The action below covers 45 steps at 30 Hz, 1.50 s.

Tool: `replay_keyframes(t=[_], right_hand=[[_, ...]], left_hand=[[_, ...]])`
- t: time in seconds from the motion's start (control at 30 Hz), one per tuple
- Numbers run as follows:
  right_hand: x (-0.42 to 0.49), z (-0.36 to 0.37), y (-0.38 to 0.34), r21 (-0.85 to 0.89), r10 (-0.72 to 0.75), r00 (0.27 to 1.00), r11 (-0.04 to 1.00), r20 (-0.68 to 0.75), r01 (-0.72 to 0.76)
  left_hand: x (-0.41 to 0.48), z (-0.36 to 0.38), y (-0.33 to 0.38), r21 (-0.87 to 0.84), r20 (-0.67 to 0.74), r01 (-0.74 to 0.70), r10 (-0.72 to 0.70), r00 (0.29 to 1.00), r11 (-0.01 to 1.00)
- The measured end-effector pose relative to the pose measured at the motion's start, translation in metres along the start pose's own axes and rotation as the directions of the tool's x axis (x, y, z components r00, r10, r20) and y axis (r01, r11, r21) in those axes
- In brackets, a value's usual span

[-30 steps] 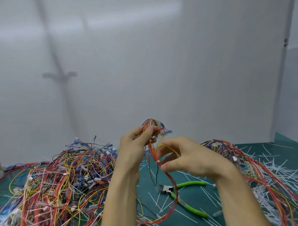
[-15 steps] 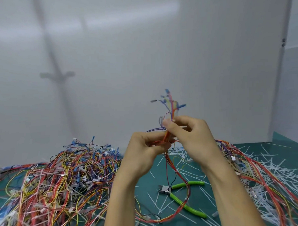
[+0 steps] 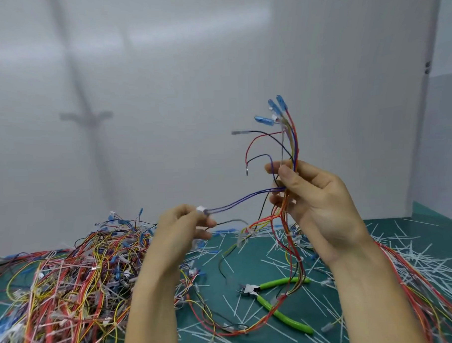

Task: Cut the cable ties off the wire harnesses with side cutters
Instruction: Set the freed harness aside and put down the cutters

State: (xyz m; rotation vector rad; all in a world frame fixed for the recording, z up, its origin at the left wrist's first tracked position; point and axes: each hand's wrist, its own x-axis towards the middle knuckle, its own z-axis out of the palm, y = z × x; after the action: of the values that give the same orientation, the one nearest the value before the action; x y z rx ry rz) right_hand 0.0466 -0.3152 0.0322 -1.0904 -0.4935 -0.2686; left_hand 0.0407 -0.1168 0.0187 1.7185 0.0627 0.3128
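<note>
My right hand (image 3: 322, 208) grasps a harness (image 3: 292, 142) upright at 3 o'clock, while my left hand (image 3: 180, 227) pinches its white plug (image 3: 200, 209) near the centre. The cutters (image 3: 271, 304) lie unheld on the mat (image 3: 449, 218) at 5 o'clock. Cut ties (image 3: 417, 256) litter the mat at 4 o'clock, so much seems done, yet the big pile (image 3: 69, 276) at 8 o'clock looks untrimmed; I see no bin, and everything lies loose.

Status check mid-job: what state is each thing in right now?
Left hand: pinches the white connector.
Right hand: grips the wire harness upright.
Side cutters: lying on the mat, handles spread, untouched.
Harness pile: tangled, on the mat.
Cut cable ties: scattered over the mat.
</note>
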Motion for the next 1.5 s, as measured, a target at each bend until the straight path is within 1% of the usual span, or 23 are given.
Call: replay_keyframes(t=[0.07, 0.1, 0.13, 0.2, 0.3, 0.37, 0.43, 0.5, 0.67, 0.73, 0.8, 0.9, 0.97, 1.07, 1.17, 1.23, 1.27, 1.33, 1.4, 1.5], right_hand=[[0.0, 0.002, -0.002, 0.066, -0.012, 1.0, 0.998, 0.007, 0.011], [0.001, 0.002, -0.002, 0.095, -0.014, 1.0, 0.995, 0.005, 0.014], [0.001, 0.002, -0.003, 0.125, -0.017, 1.0, 0.992, 0.002, 0.016], [0.0, 0.003, -0.005, 0.148, -0.028, 1.0, 0.989, -0.006, 0.029], [-0.001, 0.007, -0.006, 0.136, -0.038, 0.999, 0.99, -0.009, 0.039], [-0.001, 0.009, -0.006, 0.152, -0.035, 0.999, 0.988, -0.018, 0.038], [-0.002, 0.012, -0.005, 0.161, -0.034, 0.999, 0.986, -0.042, 0.041], [-0.002, 0.012, -0.005, 0.146, -0.04, 0.997, 0.988, -0.066, 0.049], [-0.001, 0.008, -0.005, 0.075, -0.04, 0.99, 0.996, -0.135, 0.051], [0.0, 0.005, -0.005, 0.047, -0.032, 0.985, 0.998, -0.167, 0.04], [0.0, 0.002, -0.005, 0.015, -0.022, 0.981, 1.0, -0.191, 0.026], [0.001, -0.001, -0.006, -0.064, -0.012, 0.976, 0.998, -0.217, -0.002], [0.003, -0.002, -0.005, -0.107, -0.023, 0.971, 0.994, -0.239, -0.003], [0.003, -0.004, -0.004, -0.201, -0.032, 0.964, 0.979, -0.264, -0.022], [0.001, -0.005, -0.002, -0.221, -0.051, 0.968, 0.975, -0.244, -0.004], [0.0, -0.004, -0.003, -0.196, -0.027, 0.979, 0.981, -0.2, -0.013], [0.0, -0.002, -0.003, -0.156, -0.002, 0.986, 0.988, -0.167, -0.024], [0.0, 0.0, -0.002, -0.021, 0.041, 0.994, 0.999, -0.102, -0.043], [0.001, 0.003, -0.001, 0.119, 0.075, 0.995, 0.991, -0.065, -0.067], [0.002, 0.004, 0.0, 0.239, 0.109, 0.993, 0.967, -0.052, -0.093]], left_hand=[[0.002, 0.003, -0.001, -0.007, -0.132, -0.001, 0.0, 0.991, 1.0], [0.002, 0.004, 0.0, -0.003, -0.15, -0.034, 0.033, 0.988, 0.999], [0.001, 0.005, 0.002, -0.009, -0.136, -0.074, 0.072, 0.988, 0.997], [-0.003, 0.006, 0.006, -0.011, -0.016, -0.164, 0.163, 0.986, 0.986], [-0.009, 0.014, 0.012, 0.018, 0.226, -0.268, 0.258, 0.939, 0.963], [-0.013, 0.022, 0.014, 0.066, 0.366, -0.297, 0.254, 0.895, 0.952], [-0.014, 0.031, 0.01, 0.164, 0.491, -0.345, 0.227, 0.841, 0.924], [-0.013, 0.036, 0.007, 0.22, 0.532, -0.359, 0.197, 0.823, 0.907], [-0.01, 0.03, 0.004, 0.166, 0.552, -0.348, 0.205, 0.808, 0.923], [-0.01, 0.029, 0.005, 0.097, 0.51, -0.272, 0.187, 0.84, 0.957], [-0.008, 0.029, 0.005, 0.025, 0.411, -0.217, 0.188, 0.892, 0.976], [-0.005, 0.029, 0.005, -0.058, 0.267, -0.201, 0.21, 0.94, 0.978], [-0.002, 0.027, 0.004, -0.056, 0.202, -0.212, 0.219, 0.955, 0.976], [0.002, 0.023, 0.001, 0.03, 0.063, -0.252, 0.25, 0.966, 0.967], [0.004, 0.021, 0.0, 0.021, 0.0, -0.268, 0.268, 0.963, 0.963], [0.004, 0.019, 0.0, 0.004, -0.019, -0.263, 0.263, 0.965, 0.965], [0.004, 0.019, 0.0, 0.0, -0.028, -0.257, 0.257, 0.966, 0.966], [0.004, 0.019, 0.001, -0.015, -0.039, -0.24, 0.239, 0.97, 0.971], [0.003, 0.02, 0.001, -0.033, -0.032, -0.219, 0.218, 0.975, 0.975], [0.004, 0.02, -0.001, -0.037, -0.029, -0.221, 0.22, 0.975, 0.974]])
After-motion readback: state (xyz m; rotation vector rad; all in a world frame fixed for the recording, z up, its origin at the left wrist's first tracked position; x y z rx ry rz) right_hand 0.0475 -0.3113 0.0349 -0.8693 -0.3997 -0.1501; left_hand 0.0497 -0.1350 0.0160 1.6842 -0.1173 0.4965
